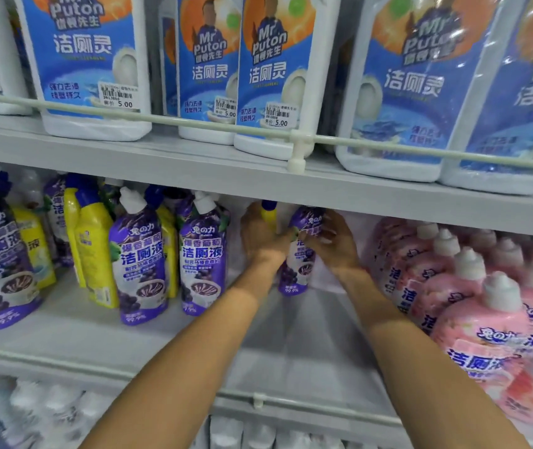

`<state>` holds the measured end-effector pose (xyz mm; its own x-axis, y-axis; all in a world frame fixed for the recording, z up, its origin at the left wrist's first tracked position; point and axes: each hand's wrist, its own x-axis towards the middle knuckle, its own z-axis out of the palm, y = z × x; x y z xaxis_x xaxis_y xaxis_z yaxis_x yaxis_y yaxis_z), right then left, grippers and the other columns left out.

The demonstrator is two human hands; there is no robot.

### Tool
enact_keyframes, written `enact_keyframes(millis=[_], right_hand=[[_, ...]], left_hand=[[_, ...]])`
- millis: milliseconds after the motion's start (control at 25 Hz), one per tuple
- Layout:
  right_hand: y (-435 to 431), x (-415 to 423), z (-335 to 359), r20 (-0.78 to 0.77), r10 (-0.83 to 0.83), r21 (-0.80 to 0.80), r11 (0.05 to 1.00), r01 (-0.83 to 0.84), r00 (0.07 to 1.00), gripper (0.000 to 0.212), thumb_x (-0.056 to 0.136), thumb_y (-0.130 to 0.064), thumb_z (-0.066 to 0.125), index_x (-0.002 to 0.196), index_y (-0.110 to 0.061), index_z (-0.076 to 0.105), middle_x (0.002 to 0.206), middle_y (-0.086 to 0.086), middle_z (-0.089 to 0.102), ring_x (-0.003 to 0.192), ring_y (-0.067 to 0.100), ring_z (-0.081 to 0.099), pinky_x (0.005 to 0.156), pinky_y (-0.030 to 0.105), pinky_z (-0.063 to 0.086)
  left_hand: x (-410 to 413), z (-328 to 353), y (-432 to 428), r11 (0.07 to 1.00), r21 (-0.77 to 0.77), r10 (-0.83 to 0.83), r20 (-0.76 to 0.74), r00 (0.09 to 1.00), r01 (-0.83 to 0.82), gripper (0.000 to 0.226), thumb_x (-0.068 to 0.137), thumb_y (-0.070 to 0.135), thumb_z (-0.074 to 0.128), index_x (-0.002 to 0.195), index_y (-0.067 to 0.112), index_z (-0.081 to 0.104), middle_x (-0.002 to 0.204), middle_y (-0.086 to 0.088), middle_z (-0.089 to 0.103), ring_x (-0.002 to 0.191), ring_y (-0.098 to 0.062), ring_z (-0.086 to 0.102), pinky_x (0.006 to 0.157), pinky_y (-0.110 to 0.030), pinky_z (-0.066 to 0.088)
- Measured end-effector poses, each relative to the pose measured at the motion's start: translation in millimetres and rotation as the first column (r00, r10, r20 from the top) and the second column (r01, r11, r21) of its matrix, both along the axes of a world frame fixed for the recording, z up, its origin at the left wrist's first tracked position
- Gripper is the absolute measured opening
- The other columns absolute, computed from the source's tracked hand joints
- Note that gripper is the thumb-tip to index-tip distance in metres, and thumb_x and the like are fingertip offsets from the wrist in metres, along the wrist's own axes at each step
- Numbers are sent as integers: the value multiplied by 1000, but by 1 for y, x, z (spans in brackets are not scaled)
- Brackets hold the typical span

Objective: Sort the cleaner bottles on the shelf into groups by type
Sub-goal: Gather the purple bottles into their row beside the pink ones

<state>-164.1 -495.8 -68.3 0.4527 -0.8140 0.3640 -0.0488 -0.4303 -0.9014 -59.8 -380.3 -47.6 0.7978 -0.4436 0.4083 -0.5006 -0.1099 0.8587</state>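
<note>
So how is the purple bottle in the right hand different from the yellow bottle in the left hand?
The purple grape-label cleaner bottle shows nearly its whole length, down to its base; the yellow plastic bottle with a dark blue cap shows only its top, the rest hidden behind the left hand. The right hand holds the purple bottle by its upper part. Both bottles stand upright, deep on the white middle shelf, one in each hand.

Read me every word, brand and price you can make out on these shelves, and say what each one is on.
"Mr Puton" and "洁厕灵": white bottle with blue label, top shelf.
"5.00": white price sticker on it.
"洁厕液" and "99.9%": purple pouch-shaped bottle, middle shelf.
"洁厕": pink bottle with white cap.
Smaller print, barcodes and yellow bottle text: too blurred.
</note>
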Motion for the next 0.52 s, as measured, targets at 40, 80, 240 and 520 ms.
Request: enact_keyframes(millis=[40, 80, 240, 520], right_hand=[[-1, 1, -1, 33, 16, 19, 1000, -17, 999, 50, 79, 2, 86, 106, -29, 58, 101, -13, 67, 87, -1, 63, 81, 19, 51], [-3, 2, -3, 70, 29, 46, 998, -32, 997, 50, 79, 6, 85, 104, -29, 59, 99, -14, 68, 86, -1, 65, 77, 15, 52], [-4, 3, -9, 261, 54, 201, 973, -109, 964, 43, 82, 14, 77, 113, -9, 59, 94, -6, 72, 76, -2, 72, 64, 13, 55], [17, 0, -31, 375, 69, 272, 945, -181, 924, 48, 82, 0, 83, 123, -16, 63, 116, 13, 76, 97, 20, 75, 82, 33, 62]], left_hand=[[9, -8, -9, 999, 41, 15, -113, 993, -10, 45, 70, 27, 82, 107, 15, 60, 108, -11, 71, 105, -34, 67, 80, -34, 52], [17, -17, -13, 998, 61, 16, -184, 983, -5, 34, 71, 27, 79, 98, 20, 59, 101, -7, 72, 100, -31, 69, 78, -33, 53], [30, -42, -18, 997, -73, -46, -217, 975, 31, 24, 74, 16, 76, 93, 25, 64, 88, 2, 71, 88, -24, 70, 84, -45, 59], [2, -44, 12, 968, -236, -142, -253, 957, 82, 42, 73, 7, 75, 112, 23, 70, 99, 5, 76, 94, -15, 73, 89, -40, 60]])
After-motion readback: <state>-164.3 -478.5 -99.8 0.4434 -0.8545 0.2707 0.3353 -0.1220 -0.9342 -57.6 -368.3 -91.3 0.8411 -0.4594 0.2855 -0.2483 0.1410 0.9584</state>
